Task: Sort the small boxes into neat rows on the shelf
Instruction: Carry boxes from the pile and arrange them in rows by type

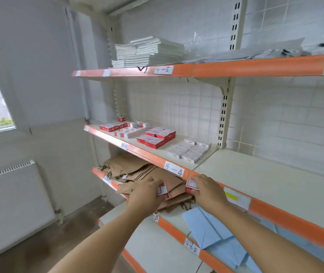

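Your left hand [147, 191] pinches 1 small red-and-white cardboard box [162, 189] | right hand [206, 189] grips another [191, 185], both just below the orange-edged metal shelf labelled 4-4 [174, 170] | risk: lifting blind, you could clip that edge and drop 1.

Wide bare stretch of shelf [265, 170] right of the white boxes [189, 150], open to reach in from the front. Left half crowded: red boxes [156, 137] mid-shelf, mixed boxes [123, 128] toward the back corner. Overhead, upper shelf [226, 67] and bracket [219, 85] limiting height. Below, brown bags [147, 178] filling the next level.
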Motion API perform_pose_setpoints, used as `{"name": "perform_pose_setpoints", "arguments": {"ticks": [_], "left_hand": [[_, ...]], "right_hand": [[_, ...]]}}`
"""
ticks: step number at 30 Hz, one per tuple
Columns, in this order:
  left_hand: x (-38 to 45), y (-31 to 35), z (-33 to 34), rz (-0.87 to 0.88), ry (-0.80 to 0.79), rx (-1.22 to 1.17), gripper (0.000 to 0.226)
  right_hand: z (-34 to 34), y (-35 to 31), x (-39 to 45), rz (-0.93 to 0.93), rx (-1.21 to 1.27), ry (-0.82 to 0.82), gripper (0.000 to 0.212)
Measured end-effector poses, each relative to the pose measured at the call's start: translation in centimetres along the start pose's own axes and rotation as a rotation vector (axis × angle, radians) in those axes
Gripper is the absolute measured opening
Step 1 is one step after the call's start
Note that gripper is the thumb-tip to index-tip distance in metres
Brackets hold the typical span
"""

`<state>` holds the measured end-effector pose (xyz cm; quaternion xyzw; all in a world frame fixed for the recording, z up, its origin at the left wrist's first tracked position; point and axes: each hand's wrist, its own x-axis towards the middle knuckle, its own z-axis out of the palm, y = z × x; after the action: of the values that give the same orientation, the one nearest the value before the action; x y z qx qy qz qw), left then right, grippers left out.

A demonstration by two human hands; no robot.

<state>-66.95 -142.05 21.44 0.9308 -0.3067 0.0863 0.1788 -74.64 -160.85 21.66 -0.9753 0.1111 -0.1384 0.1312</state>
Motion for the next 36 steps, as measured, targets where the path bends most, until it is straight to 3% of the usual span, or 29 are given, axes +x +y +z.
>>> {"name": "perform_pose_setpoints", "arguments": {"ticks": [12, 24, 36], "left_hand": [[0.8, -12.4, -1.2, -0.138, 0.037, -0.039, 0.039], [10.8, -22.6, -4.2, -0.227, 0.111, 0.045, 0.036], [18.8, -32.6, -3.8, -0.228, 0.087, 0.014, 0.039]], "right_hand": [[6.5, -10.6, 8.6, -0.123, 0.091, -0.063, 0.045], [10.3, -16.6, 22.4, -0.246, 0.197, -0.058, 0.05], [15.1, -22.4, 32.9, -0.269, 0.205, -0.036, 0.048]]}}
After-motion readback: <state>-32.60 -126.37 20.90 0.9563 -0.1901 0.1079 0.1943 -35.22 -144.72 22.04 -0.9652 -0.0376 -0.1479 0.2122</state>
